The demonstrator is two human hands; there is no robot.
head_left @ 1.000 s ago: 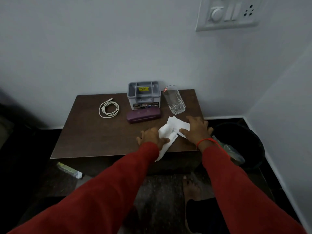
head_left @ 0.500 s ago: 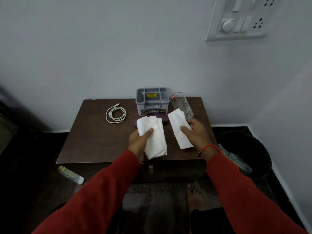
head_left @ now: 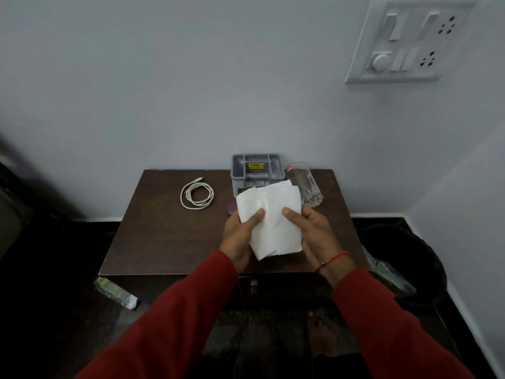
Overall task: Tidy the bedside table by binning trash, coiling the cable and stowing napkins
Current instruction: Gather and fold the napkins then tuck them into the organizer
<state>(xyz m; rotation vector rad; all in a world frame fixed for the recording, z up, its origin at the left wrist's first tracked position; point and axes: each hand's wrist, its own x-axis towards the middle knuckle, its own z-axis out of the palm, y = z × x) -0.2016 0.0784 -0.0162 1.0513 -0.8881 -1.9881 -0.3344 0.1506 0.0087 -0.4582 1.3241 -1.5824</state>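
A dark brown wooden bedside table (head_left: 164,236) stands against a pale grey wall (head_left: 164,77), in a corner of the room with a second wall on the right. High on the wall, at the right, is a white switch panel (head_left: 404,42). The floor is dark. On it, below the front left corner of the table, lies a small wrapper (head_left: 116,292). A black bin (head_left: 407,266) stands on the floor just beside the right edge of the table, with clear plastic hanging over its rim.

At the back edge of the table, near the middle, stands a grey organizer box (head_left: 255,166) with a yellow label inside. A clear drinking glass (head_left: 310,191) stands just beside it, toward the back right corner. A white cable (head_left: 196,195), coiled in a loop, lies flat toward the back left, its plug end pointing to the back edge. A small purple thing (head_left: 231,207) shows only partly behind the napkins.

The white napkins (head_left: 270,220) are held up above the middle of the table, in front of the box. Their long axis runs from the front edge toward the back edge, slightly tilted. The left hand (head_left: 239,236) pinches them at their left side with the thumb on top, and the right hand (head_left: 314,233) grips their right side in the same way. The 2 hands are close together, with only the napkins between them.
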